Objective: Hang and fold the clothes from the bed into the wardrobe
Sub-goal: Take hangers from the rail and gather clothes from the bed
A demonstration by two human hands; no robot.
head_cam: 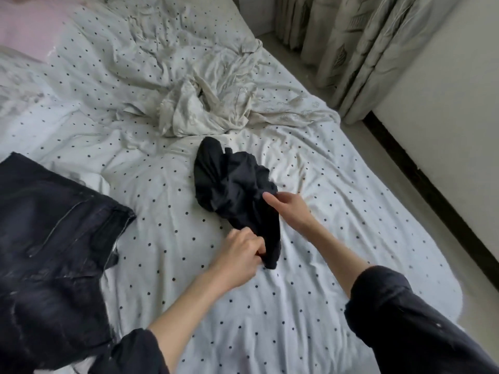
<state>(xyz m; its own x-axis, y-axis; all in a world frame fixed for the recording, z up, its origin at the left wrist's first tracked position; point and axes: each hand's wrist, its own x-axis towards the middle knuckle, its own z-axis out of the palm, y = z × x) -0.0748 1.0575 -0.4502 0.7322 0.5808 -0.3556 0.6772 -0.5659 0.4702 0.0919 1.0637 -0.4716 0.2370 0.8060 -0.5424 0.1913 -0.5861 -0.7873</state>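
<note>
In the middle of the frame a crumpled black garment [232, 184] lies on the dotted bed [189, 306]. The left hand [237, 255] is pinched closed on its lower edge; the right hand [289, 209] grips the right side, thumb on top. The cloth looks thin, light and limp, so it will probably sag and bunch; better to hold it at two corners or the hem and shake it flat. Dark jeans [54, 238] at the left look heavier and stiffer.
</note>
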